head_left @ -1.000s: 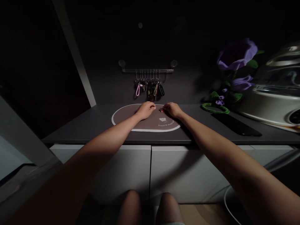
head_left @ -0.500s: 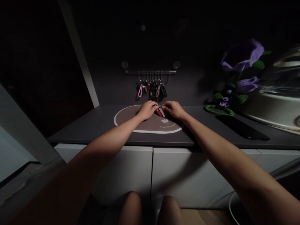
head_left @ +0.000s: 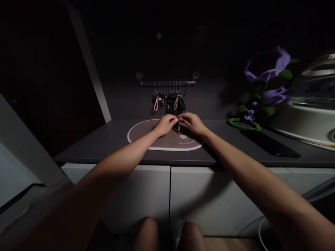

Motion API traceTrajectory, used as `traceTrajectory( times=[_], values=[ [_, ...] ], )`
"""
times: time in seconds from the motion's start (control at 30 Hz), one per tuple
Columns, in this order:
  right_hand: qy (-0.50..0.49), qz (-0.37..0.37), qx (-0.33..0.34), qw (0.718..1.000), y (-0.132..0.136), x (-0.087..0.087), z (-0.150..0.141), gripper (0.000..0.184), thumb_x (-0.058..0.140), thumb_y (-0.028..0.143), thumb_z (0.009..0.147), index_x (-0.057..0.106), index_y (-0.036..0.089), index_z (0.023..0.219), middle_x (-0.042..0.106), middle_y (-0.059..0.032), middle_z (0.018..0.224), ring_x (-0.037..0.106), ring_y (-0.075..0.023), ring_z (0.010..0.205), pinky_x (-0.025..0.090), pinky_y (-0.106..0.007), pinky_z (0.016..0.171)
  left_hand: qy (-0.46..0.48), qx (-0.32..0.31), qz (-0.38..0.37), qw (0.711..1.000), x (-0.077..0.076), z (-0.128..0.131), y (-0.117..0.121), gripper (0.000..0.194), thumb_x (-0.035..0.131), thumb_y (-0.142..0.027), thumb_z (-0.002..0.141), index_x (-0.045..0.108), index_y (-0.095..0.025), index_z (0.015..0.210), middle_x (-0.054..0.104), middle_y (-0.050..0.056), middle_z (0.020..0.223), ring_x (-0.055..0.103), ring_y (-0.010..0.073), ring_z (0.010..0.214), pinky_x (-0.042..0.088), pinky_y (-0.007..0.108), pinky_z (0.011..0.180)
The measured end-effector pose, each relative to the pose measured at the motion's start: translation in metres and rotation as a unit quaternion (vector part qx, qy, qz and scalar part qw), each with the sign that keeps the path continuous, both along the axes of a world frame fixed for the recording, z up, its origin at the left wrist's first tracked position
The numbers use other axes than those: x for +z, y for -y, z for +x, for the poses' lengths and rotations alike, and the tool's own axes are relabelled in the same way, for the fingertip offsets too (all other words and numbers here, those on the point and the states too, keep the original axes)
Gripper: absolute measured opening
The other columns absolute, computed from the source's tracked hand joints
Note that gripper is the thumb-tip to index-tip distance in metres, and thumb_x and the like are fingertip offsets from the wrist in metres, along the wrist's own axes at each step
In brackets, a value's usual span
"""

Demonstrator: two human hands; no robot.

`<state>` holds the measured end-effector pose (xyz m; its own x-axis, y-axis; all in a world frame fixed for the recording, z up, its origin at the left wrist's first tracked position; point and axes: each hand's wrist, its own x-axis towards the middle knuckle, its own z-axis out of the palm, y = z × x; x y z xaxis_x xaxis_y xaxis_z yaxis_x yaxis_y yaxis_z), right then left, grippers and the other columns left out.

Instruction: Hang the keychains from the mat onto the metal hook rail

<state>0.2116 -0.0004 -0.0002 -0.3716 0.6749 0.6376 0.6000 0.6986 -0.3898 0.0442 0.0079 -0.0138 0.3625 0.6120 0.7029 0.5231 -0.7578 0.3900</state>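
My left hand (head_left: 165, 125) and my right hand (head_left: 193, 123) meet above the oval brown mat (head_left: 141, 134), fingertips pinched close together. Between them they hold a small keychain (head_left: 179, 129), whose thin flat pieces hang down and show nearly edge-on. Its top is hidden by my fingers. Just behind my hands, several sets of keys (head_left: 169, 101) dangle from a clear hook rail (head_left: 167, 83) on the dark wall; a pink loop (head_left: 156, 104) hangs among them at the left.
The mat lies on a dark counter (head_left: 89, 146) above white cabinet doors (head_left: 141, 195). To the right are a purple fabric flower (head_left: 272, 66), a green ring (head_left: 244, 124), a black phone-like slab (head_left: 269, 143) and a pale domed appliance (head_left: 309, 118).
The red and silver pieces of the keychain have turned from facing me to nearly edge-on. My right hand has come slightly left, closer to my left hand. The view has tilted up a little.
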Motion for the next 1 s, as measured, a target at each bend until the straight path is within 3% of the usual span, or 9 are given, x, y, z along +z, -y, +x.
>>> traceTrajectory(
  times=[0.13,0.23,0.33,0.53,0.83,1.0],
  values=[
    [-0.13,-0.102,0.032,0.986,-0.005,-0.007,-0.005,0.028,0.053,0.031,0.077,0.059,0.016,0.099,0.063,-0.0064,0.09,0.057,-0.013,0.075,0.044,-0.026,0.071,0.078,-0.013,-0.07,0.994,0.0,0.002,0.001,0.018,0.049,-0.024,0.078,0.062,-0.013,0.08,0.063,0.003,0.075,0.054,0.0119,0.07,0.041,0.023,0.068],
    [-0.223,-0.176,0.075,0.956,-0.008,-0.012,-0.008,0.025,0.056,0.035,0.073,0.056,0.014,0.086,0.059,-0.0016,0.073,0.053,-0.0094,0.063,0.043,-0.024,0.063,0.145,-0.032,-0.117,0.982,-0.001,0.004,0.0,0.019,0.05,-0.026,0.077,0.061,-0.012,0.079,0.062,0.002,0.071,0.053,0.0108,0.064,0.041,0.022,0.062],
    [-0.255,-0.216,0.096,0.938,-0.006,-0.014,-0.01,0.027,0.06,0.039,0.068,0.053,0.014,0.073,0.052,0.0026,0.061,0.047,-0.0072,0.055,0.04,-0.022,0.057,0.202,-0.054,-0.154,0.966,-0.003,0.006,-0.002,0.02,0.052,-0.029,0.075,0.061,-0.011,0.079,0.06,0.001,0.067,0.05,0.0093,0.058,0.04,0.021,0.057],
    [-0.302,-0.211,0.107,0.923,-0.001,-0.012,-0.011,0.029,0.064,0.041,0.063,0.052,0.016,0.072,0.05,0.0042,0.062,0.043,-0.006,0.055,0.036,-0.02,0.055,0.24,-0.083,-0.181,0.95,-0.005,0.008,-0.001,0.026,0.054,-0.033,0.073,0.062,-0.01,0.082,0.056,0.0,0.059,0.047,0.0084,0.053,0.036,0.021,0.051],
    [-0.315,-0.144,0.1,0.933,-0.002,-0.002,-0.009,0.027,0.06,0.041,0.066,0.052,0.017,0.074,0.051,0.003,0.069,0.046,-0.0084,0.066,0.038,-0.022,0.066,0.209,-0.066,-0.171,0.961,-0.003,0.008,0.001,0.031,0.055,-0.031,0.074,0.063,-0.011,0.096,0.066,0.007,0.081,0.055,0.0119,0.065,0.043,0.023,0.059],
    [-0.345,-0.123,0.084,0.927,-0.017,0.012,-0.002,0.029,0.059,0.044,0.065,0.049,0.017,0.074,0.05,0.0033,0.068,0.044,-0.008,0.063,0.039,-0.022,0.062,0.176,-0.034,-0.145,0.973,-0.007,0.005,-0.004,0.028,0.052,-0.031,0.075,0.064,-0.013,0.093,0.066,0.006,0.08,0.058,0.0136,0.069,0.045,0.024,0.061]
  ],
)
